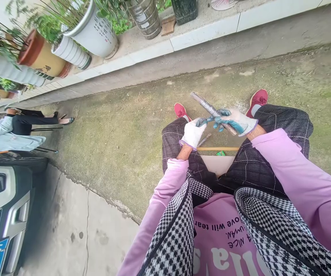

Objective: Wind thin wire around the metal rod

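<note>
I sit with both hands above my knees, wearing white gloves with blue-green coated fingers. My right hand (236,122) is closed round a grey metal rod (205,104) that sticks up and to the left, its surface rough like a file. My left hand (193,132) is curled, its fingertips touching the rod just below my right fingers. A thin wooden stick (218,148) lies across my lap under the hands, with a small green bit (220,153) beside it. A pale board (218,163) shows between my knees.
Mossy concrete ground spreads ahead. Potted plants (93,30) line a raised kerb (200,36) at the top. Another person (15,128) sits at the left on a stool. A car's front (1,214) with a blue plate stands at the lower left.
</note>
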Tool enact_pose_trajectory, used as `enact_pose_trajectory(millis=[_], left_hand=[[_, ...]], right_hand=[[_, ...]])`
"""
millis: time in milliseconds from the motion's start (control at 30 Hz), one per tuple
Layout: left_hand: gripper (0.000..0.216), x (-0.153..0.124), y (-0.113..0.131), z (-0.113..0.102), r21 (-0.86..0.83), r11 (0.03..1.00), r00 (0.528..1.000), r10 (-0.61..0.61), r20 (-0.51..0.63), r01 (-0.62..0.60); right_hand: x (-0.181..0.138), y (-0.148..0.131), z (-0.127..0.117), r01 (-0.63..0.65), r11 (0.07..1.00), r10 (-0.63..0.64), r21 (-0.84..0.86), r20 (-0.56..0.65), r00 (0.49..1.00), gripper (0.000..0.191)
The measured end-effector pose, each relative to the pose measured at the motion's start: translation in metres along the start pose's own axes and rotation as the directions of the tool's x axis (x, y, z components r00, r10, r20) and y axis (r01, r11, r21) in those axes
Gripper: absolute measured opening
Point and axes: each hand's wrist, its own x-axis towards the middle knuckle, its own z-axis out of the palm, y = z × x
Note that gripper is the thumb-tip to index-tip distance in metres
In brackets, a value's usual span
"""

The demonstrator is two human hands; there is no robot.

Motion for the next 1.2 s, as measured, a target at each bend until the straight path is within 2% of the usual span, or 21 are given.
enact_pose_trajectory(millis=[167, 300, 433, 600, 667, 733, 833, 900, 1033, 1200], left_hand=[[0.004, 0.001, 0.009, 0.007, -0.180, 0.973, 0.989, -0.140, 0.045, 0.146], [0.008, -0.001, 0.014, 0.011, -0.247, 0.951, 0.982, -0.178, 0.065, 0.188], [0.015, 0.001, 0.007, 0.007, -0.184, 0.970, 0.987, -0.150, 0.065, 0.160], [0.022, 0.003, 0.001, -0.006, 0.003, 1.000, 0.999, -0.017, 0.027, 0.017], [0.023, 0.002, 0.004, -0.007, 0.003, 1.000, 1.000, -0.016, 0.016, 0.016], [0.019, 0.001, 0.010, -0.004, -0.081, 0.992, 0.995, -0.097, 0.029, 0.099], [0.014, -0.004, 0.022, 0.002, -0.217, 0.937, 0.961, -0.253, 0.114, 0.273], [0.013, -0.007, 0.029, 0.004, -0.254, 0.912, 0.945, -0.294, 0.144, 0.322], [0.011, -0.009, 0.037, 0.004, -0.254, 0.914, 0.949, -0.305, 0.080, 0.315], [0.015, -0.002, 0.034, 0.001, -0.294, 0.930, 0.969, -0.243, -0.047, 0.219]], right_hand=[[0.005, 0.005, -0.003, 0.001, 1.000, 0.000, 0.028, -0.029, 1.000, 0.054], [0.005, 0.007, -0.005, 0.000, 1.000, 0.001, 0.015, -0.049, 0.999, 0.058], [0.004, 0.005, -0.005, 0.015, 1.000, -0.017, -0.022, -0.081, 0.997, 0.060], [0.006, 0.005, -0.006, -0.009, 0.997, 0.001, -0.073, -0.112, 0.994, 0.057], [0.008, 0.006, -0.007, -0.026, 0.996, 0.017, -0.087, -0.114, 0.993, 0.056], [0.009, 0.007, -0.008, -0.036, 0.994, 0.025, -0.098, -0.110, 0.994, 0.055], [0.009, 0.007, -0.009, -0.034, 0.993, 0.021, -0.110, -0.119, 0.993, 0.057], [0.009, 0.006, -0.010, -0.031, 0.993, 0.015, -0.117, -0.139, 0.990, 0.058], [0.008, 0.004, -0.011, -0.039, 0.992, 0.019, -0.118, -0.165, 0.986, 0.055], [0.005, 0.001, -0.010, -0.030, 0.993, 0.013, -0.115, -0.145, 0.989, 0.055]])
